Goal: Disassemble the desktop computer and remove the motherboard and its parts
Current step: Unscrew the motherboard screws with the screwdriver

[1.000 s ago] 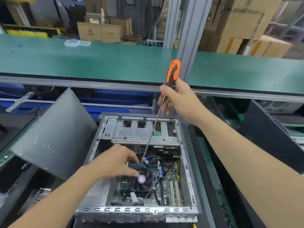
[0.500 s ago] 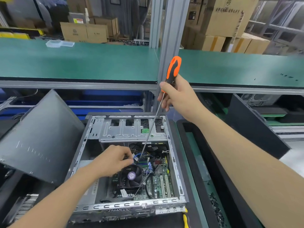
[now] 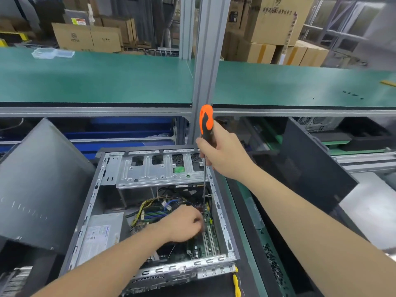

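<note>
Head view: the right hand [image 3: 222,154] grips an orange-handled screwdriver [image 3: 206,123] over the desktop case [image 3: 182,270]. The left hand [image 3: 182,224] curls over the motherboard [image 3: 209,241] inside — whether it holds anything is hidden. Likely stiff yet fragile — lift it by its edges.

Orange-and-black screwdriver [image 3: 206,125], green motherboard [image 3: 199,249]

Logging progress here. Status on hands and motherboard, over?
Right hand grips screwdriver, shaft down into case. Left hand over motherboard, grasp hidden. Cables lie across board.
</note>
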Demonstrator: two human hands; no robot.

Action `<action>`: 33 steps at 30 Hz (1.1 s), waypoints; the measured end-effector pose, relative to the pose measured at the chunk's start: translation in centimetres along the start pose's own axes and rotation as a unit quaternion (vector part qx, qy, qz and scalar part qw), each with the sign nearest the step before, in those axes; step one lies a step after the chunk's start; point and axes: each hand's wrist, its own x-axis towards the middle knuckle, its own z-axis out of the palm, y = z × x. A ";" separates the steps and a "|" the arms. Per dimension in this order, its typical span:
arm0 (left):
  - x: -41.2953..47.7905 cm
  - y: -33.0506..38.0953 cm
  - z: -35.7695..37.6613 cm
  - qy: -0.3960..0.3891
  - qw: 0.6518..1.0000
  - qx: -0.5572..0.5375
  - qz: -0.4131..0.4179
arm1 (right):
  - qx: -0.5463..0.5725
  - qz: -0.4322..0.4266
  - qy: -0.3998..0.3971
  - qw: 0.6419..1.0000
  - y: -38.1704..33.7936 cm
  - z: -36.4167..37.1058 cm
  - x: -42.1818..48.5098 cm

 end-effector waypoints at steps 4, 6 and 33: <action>1.7 -0.6 1.5 0.007 0.956 0.292 0.006 | -0.015 0.009 -0.002 1.000 0.4 0.8 -1.3; 2.0 -0.8 1.3 0.020 0.934 0.356 0.008 | -0.014 0.009 0.003 1.000 0.7 1.1 -1.9; 2.5 -4.9 -1.4 0.187 0.966 0.141 -0.106 | 0.030 0.031 0.080 0.996 2.3 3.9 -3.7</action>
